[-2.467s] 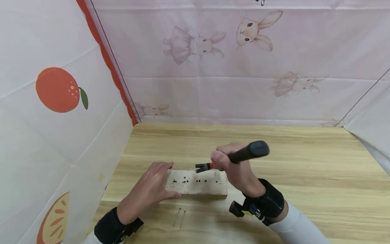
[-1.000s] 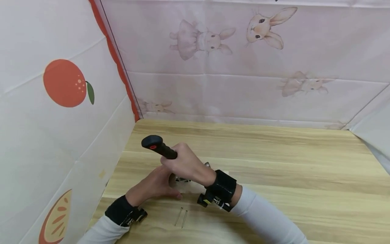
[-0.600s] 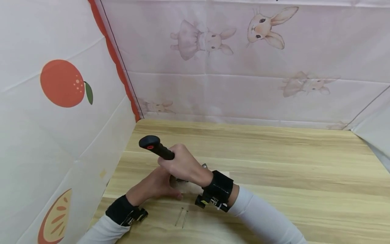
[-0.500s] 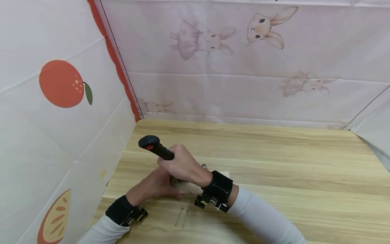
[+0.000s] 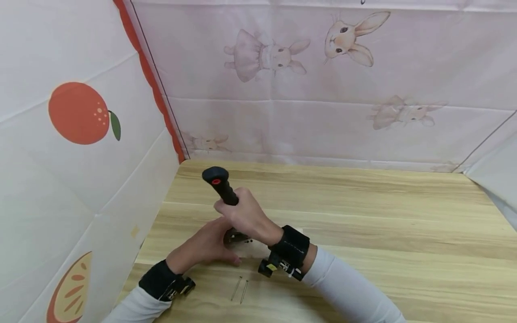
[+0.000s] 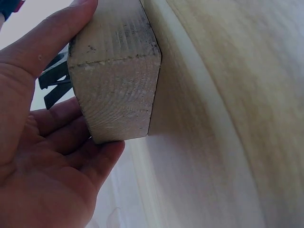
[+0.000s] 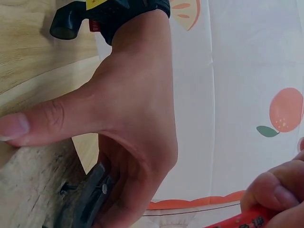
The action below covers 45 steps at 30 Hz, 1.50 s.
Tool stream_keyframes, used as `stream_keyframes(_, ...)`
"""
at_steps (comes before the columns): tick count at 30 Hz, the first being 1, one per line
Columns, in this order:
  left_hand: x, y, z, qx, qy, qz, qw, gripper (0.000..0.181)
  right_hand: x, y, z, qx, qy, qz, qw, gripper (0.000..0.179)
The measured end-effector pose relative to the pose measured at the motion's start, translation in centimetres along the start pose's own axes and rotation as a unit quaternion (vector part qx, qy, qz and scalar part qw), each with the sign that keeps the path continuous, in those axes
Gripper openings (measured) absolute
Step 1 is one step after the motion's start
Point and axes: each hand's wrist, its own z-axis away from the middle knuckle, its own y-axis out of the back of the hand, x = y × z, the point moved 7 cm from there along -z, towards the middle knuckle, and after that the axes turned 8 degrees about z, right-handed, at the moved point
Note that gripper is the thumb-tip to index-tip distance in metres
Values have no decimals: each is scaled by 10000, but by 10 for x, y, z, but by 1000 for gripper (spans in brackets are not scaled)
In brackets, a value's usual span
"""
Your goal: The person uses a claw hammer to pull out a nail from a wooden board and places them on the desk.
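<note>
My left hand (image 5: 206, 242) grips the left end of a pale wooden block (image 5: 246, 252), thumb along the near side and fingers at the far side. In the left wrist view the block's end grain (image 6: 114, 99) faces the camera. With my right hand (image 5: 252, 220) I hold a claw hammer (image 5: 220, 184) by its black handle, butt up and leaning left. Its dark forked claw (image 6: 57, 83) sits over the block beside my left fingers. A nail (image 7: 71, 188) stands in the block close to the claw in the right wrist view. My right hand and forearm cover much of the block.
Two loose nails, a left one (image 5: 236, 288) and a right one (image 5: 244, 291), lie on the wooden table (image 5: 363, 215) in front of the block. A printed white cloth (image 5: 81, 188) walls the left side, and a pink rabbit cloth (image 5: 323, 125) hangs behind.
The hammer has swung from the block's right to its left end. In the last half second its handle has risen from a lower leftward tilt to more upright. My left hand stays put.
</note>
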Motion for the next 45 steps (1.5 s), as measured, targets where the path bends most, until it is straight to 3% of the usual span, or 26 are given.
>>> stream_keyframes(6, -2, -1, -1, -141, 69, -129, 9998, 81, 1, 9, 1, 85, 141, -264, 9995, 35)
stream_keyframes(15, -1, 1, 1, -170, 288, -149, 9993, 90, 5, 18, 3, 102, 102, -1123, 9936, 39)
stream_keyframes(26, -2, 0, -1, -217, 428, -208, 9986, 91, 9, 28, 8, 130, 182, -1532, 9880, 40)
stream_keyframes(30, -3, -1, -1, -196, 375, -276, 9987, 91, 6, 35, 8, 208, 485, -1937, 9796, 39)
stream_keyframes(36, -1, -2, 1, -144, 272, -345, 9989, 89, 4, 50, 8, 275, 942, -2723, 9572, 40)
stream_keyframes(45, 3, 1, 3, 92, 236, -436, 9987, 90, 12, 72, 12, 462, 1101, -3376, 9337, 36)
